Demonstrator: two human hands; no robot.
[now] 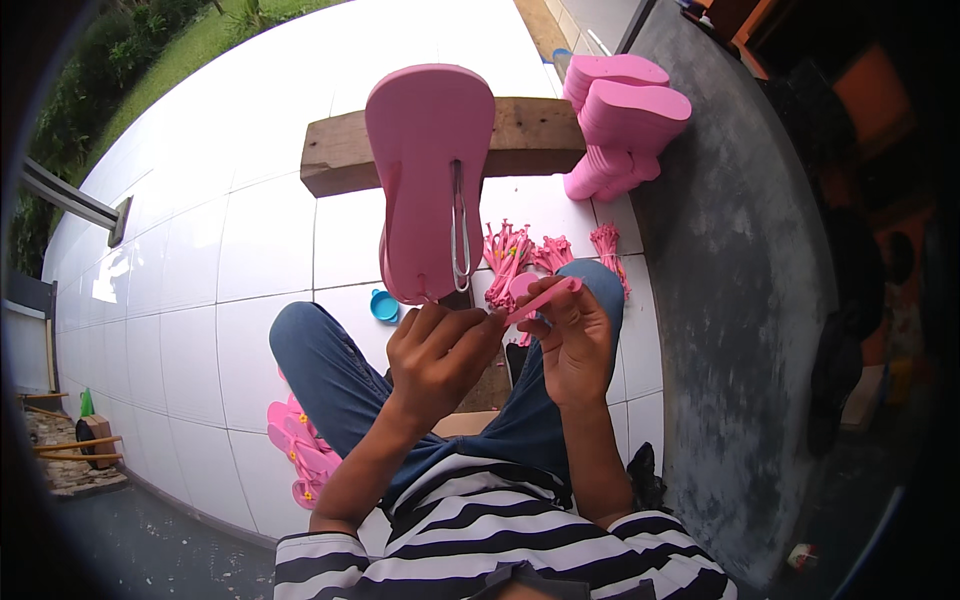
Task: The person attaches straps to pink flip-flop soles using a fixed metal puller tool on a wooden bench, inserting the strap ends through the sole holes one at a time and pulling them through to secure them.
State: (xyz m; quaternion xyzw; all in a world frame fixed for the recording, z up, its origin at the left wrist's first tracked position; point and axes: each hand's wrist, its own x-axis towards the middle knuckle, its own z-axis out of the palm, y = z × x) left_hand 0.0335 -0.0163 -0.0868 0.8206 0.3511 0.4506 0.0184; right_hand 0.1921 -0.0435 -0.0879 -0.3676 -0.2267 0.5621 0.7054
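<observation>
A pink flip-flop sole [425, 140] leans over a wooden beam [340, 152], its lower end just above my hands. A thin metal wire loop [463, 235] lies against the sole's right side. My left hand [440, 358] is closed, knuckles up, by the sole's lower end. Its fingertips meet one end of a pink sandal strap [547, 296]. With thumb and fingers, my right hand [578, 345] pinches the strap's other part, so it stretches between both hands. The left fingertips are partly hidden.
Bundles of pink straps [508, 248] lie beyond my right knee. Pink soles [637, 108] are stacked at the beam's right end. A small blue cup [384, 306] sits on the white tiles between my knees. Strapped pink flip-flops [302, 448] lie left of my leg.
</observation>
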